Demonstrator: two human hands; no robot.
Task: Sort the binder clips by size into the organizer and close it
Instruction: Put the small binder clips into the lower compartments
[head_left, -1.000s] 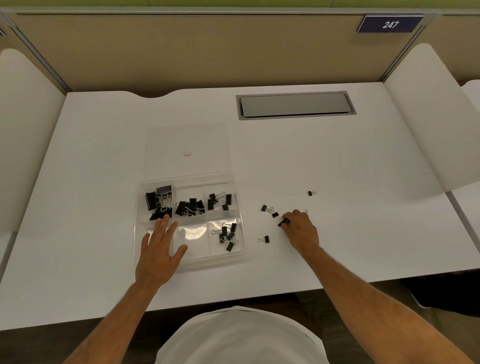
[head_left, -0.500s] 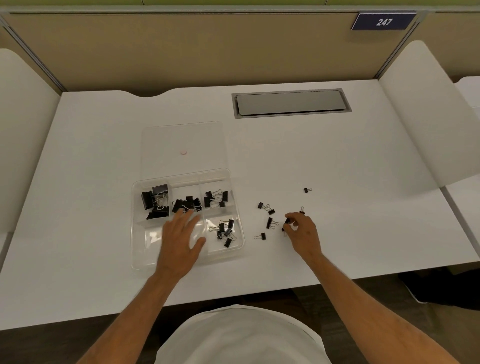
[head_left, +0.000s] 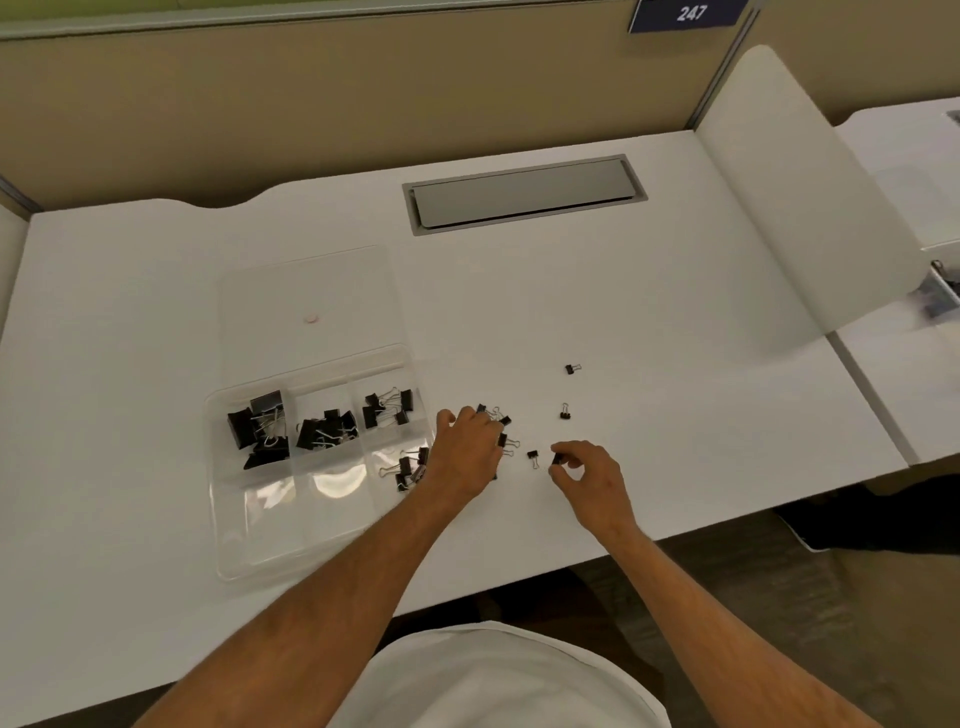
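Clear plastic organizer (head_left: 260, 525) on the white table (head_left: 675, 322), near its front edge, lid (head_left: 306, 296) folded open flat behind it. Of six compartments, the back row holds large, medium and smaller black binder clips from left to right; the front right compartment holds small clips (head_left: 408, 470); the other two front compartments hold none. Loose small clips lie just right of the organizer: a cluster (head_left: 501, 418) at the left hand's fingertips, one (head_left: 533, 456) between the hands, two farther right (head_left: 565, 413) (head_left: 571, 369). Left hand (head_left: 467, 452): palm down over the cluster, fingers curled; whether its grip has taken a clip cannot be told. Right hand (head_left: 589, 478): thumb and forefinger pinch one small clip (head_left: 558, 459). Bare table extends right and rearward. A grey recessed hatch (head_left: 524, 192) sits at the rear, white dividers (head_left: 789, 208) at the side, a placard "247" (head_left: 688, 14) on the partition.
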